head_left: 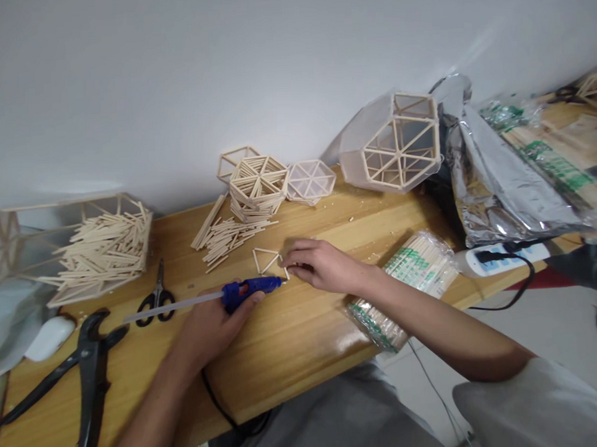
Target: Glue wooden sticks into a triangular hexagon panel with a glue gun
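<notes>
My left hand (208, 325) is wrapped round a blue hot glue gun (247, 291), its nozzle pointing right. A long translucent glue stick (177, 305) juts from the gun's back end. Just past the nozzle, the fingers of my right hand (318, 266) are pinched together on a short wooden stick (286, 272). That stick stands at the right side of a small frame of short sticks (266, 260) lying flat on the table; the fingertips partly cover the joint. Behind it lie loose cut sticks (229, 237) and a stack of hexagonal stick frames (259, 182).
Scissors (156, 301) and large black pliers (90, 374) lie at left, near a stick-filled open frame (104, 250). Wrapped sticks (411, 271) lie under my right forearm. A covered hexagonal frame (394, 145), silver foil bag (501, 179) and power strip (510, 259) stand at right.
</notes>
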Motion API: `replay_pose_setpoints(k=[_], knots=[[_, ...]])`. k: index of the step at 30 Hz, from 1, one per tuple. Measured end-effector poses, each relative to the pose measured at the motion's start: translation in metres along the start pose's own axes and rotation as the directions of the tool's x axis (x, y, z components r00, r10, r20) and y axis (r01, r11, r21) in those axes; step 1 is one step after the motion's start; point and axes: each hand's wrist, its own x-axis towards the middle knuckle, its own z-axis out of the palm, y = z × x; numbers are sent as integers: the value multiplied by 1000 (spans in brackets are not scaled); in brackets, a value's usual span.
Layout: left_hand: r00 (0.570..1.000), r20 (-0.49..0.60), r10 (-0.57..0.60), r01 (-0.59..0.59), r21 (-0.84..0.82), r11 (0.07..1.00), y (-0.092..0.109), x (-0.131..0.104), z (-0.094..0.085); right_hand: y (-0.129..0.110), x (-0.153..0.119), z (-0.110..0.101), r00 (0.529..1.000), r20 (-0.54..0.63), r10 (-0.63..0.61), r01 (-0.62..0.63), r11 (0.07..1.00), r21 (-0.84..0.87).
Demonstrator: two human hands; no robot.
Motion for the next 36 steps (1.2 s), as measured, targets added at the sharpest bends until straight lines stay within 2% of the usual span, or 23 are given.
replay_pose_setpoints(k=[9, 14, 17, 20, 23, 29, 36], knots=[[1000, -6, -8, 8, -18, 1000, 0, 2, 2, 1, 0, 1, 1000, -5, -2, 2, 1000, 0], [998, -63, -9, 5, -66, 998, -7, 1, -2, 1, 0, 0, 1000, -11, -5, 5, 1000, 15], [993, -87, -81, 73, -93, 993, -17, -1, -7, 2, -1, 0, 1000, -11, 4, -4, 1000, 24], [968, -194, -157, 134, -123, 983, -21, -2, -8, 3, -2, 1, 1000, -17, 17, -17, 1000, 13], [949, -284, -141, 114, -110, 987, -16, 2, -1, 3, -2, 1, 1000, -27, 14, -14, 1000, 16], [926, -341, -163, 157, -48, 987, -2, 12, 24, 1, -2, -1, 1000, -14, 0, 1, 1000, 16], [926, -376, -26, 19, -23, 1000, -9, 20, 36, 0, -2, -1, 1000, 5, -14, 14, 1000, 6]])
